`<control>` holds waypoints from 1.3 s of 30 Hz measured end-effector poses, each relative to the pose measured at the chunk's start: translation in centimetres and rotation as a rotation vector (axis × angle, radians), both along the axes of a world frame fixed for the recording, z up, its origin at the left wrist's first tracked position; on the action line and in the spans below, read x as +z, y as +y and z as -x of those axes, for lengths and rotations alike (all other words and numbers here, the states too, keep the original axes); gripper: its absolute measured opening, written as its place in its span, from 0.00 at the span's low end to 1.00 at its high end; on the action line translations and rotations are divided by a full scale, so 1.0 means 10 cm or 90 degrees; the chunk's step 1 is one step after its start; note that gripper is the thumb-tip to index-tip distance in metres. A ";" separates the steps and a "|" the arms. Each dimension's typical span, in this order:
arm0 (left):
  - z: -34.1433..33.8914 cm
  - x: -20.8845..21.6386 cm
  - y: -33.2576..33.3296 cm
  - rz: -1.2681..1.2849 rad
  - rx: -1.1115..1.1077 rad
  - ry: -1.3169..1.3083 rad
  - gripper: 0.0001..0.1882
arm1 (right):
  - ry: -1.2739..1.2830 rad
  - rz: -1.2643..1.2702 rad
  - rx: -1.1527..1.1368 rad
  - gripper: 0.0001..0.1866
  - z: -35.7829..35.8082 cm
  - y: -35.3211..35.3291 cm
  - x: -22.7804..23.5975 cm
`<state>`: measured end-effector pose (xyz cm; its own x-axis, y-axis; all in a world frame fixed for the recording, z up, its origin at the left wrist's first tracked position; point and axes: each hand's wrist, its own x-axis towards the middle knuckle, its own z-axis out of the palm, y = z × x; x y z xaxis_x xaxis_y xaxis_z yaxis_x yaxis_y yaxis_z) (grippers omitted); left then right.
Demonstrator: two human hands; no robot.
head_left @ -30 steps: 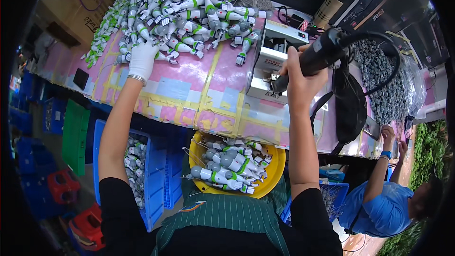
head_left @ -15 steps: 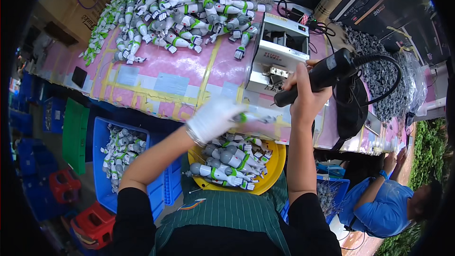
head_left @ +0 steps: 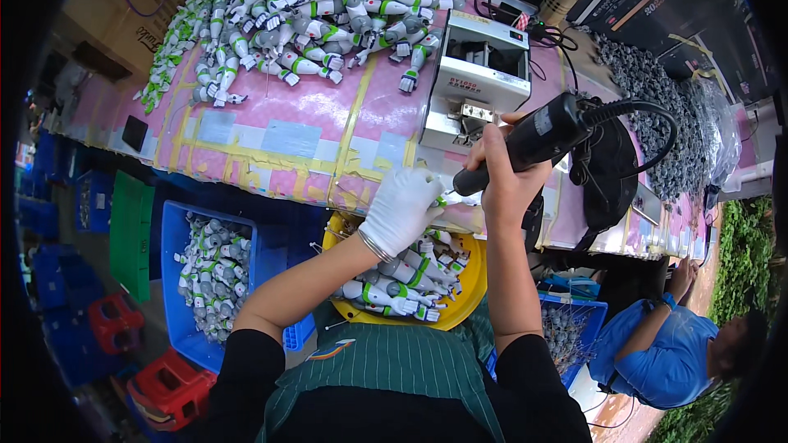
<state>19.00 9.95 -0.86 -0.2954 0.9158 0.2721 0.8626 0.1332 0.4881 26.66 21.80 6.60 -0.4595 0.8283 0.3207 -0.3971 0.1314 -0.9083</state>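
My left hand (head_left: 404,207), in a white glove, is closed round a small white-and-green toy arm (head_left: 442,201), most of which the fingers hide. My right hand (head_left: 515,184) is bare and grips a black electric screwdriver (head_left: 542,135). The tool's narrow end points down and left, close to the gloved fingers; whether it touches the toy arm I cannot make out. Below both hands, a yellow basin (head_left: 478,287) at my lap holds several toy arms (head_left: 386,302). Just beyond my right hand stands a white screw feeder (head_left: 484,86).
A large heap of toy arms (head_left: 320,29) covers the table's far left. Dark grey small parts (head_left: 657,107) lie at right, beside a black bag (head_left: 603,189). A blue crate (head_left: 171,279) of toy parts stands at left. A co-worker in a blue shirt (head_left: 657,353) sits at right.
My left hand has moved right and slightly up with the toy arm, toward the screwdriver's tip. The screwdriver in my right hand has shifted a little left and down.
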 end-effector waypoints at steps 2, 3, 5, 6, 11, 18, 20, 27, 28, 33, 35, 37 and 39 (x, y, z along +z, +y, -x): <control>-0.02 0.00 0.00 -0.016 0.000 -0.007 0.14 | 0.004 0.000 0.004 0.13 -0.01 -0.01 -0.01; -0.02 0.00 -0.01 -0.018 0.003 -0.004 0.14 | 0.003 0.002 0.004 0.13 -0.01 -0.01 -0.03; -0.03 0.01 -0.01 -0.019 0.006 -0.003 0.14 | 0.010 0.018 0.024 0.12 -0.01 -0.02 -0.06; -0.02 0.01 -0.01 -0.013 0.001 -0.009 0.14 | 0.008 0.019 0.024 0.12 -0.01 -0.03 -0.08; -0.01 0.00 -0.02 -0.022 -0.020 -0.033 0.13 | -0.011 -0.056 0.038 0.13 -0.03 -0.07 -0.29; -0.01 -0.04 0.00 -0.062 0.002 -0.071 0.13 | 0.027 -0.039 0.044 0.11 -0.02 -0.08 -0.32; -0.01 -0.04 0.00 -0.063 0.005 -0.064 0.13 | 0.026 -0.039 0.046 0.11 -0.02 -0.11 -0.31; -0.02 -0.02 0.00 -0.023 -0.003 -0.066 0.14 | 0.045 -0.056 0.020 0.08 -0.04 -0.16 -0.32; -0.02 -0.03 0.00 -0.023 -0.006 -0.061 0.14 | 0.044 -0.055 0.019 0.08 -0.05 -0.15 -0.34; 0.00 -0.10 0.03 0.014 -0.018 -0.060 0.15 | -0.064 -0.108 -0.095 0.08 -0.02 -0.16 -0.49; 0.00 -0.10 0.03 0.015 -0.017 -0.062 0.15 | -0.060 -0.118 -0.121 0.09 0.01 -0.18 -0.50; 0.00 -0.08 0.03 -0.003 -0.016 -0.056 0.15 | -0.058 -0.129 -0.149 0.10 0.02 -0.20 -0.48; 0.02 -0.07 0.04 0.008 -0.022 -0.055 0.15 | -0.040 -0.115 -0.159 0.10 0.04 -0.23 -0.42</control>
